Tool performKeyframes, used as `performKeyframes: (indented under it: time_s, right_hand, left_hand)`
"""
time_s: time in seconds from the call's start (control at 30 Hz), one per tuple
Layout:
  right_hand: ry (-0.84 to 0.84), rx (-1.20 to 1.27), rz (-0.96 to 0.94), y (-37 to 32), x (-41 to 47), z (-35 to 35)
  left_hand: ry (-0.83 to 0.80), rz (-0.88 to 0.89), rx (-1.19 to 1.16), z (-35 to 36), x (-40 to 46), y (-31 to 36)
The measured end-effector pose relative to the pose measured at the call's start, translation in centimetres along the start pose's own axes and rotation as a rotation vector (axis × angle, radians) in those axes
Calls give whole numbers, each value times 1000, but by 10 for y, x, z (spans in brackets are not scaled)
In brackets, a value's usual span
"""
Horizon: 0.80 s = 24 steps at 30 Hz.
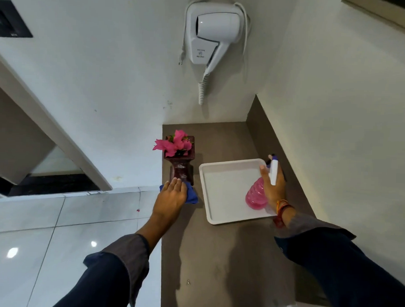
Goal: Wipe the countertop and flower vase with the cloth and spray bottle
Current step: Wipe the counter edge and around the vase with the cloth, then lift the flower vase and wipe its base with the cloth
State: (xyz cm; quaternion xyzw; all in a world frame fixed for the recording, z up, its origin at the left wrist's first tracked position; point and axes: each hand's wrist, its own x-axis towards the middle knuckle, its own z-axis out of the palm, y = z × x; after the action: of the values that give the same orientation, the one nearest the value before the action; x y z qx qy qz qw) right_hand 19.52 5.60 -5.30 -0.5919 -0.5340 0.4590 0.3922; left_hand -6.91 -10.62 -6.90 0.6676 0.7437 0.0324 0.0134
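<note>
I press the blue cloth (191,194) with my left hand (172,193) against the base of the flower vase (179,166), far left on the countertop (216,257). My right hand (272,185) grips the pink spray bottle (257,196) over a white tray (230,177). Damp patches nearer me suggest wiping is partly done.

We see a matt brown countertop (216,257), a glossy maroon vase (181,169), a soft blue cloth (192,195), and a smooth white plastic tray (228,188).
</note>
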Motion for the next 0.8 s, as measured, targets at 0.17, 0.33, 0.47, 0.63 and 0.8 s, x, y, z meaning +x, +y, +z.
performKeyframes:
  time_s: [0.17,0.33,0.47,0.63,0.8]
  right_hand:
    - [26,-195,237,30,-16,-10]
    - [109,-403,243,38,-64,8]
    - [-215,-430,-16,-9,-63,60]
    - [-686,-782,-411,-97,-2,127]
    - [-847,-1243,-593,-124,31,174]
  left_hand:
    - [-55,28,63,-3,0,5]
    - [-78,-86,-25,8,-2,-4]
    - [44,-440,-427,12,-1,-2]
    - [247,-943,-1087,-2,11,7]
    - [434,-1321,-1636,-10,38,22]
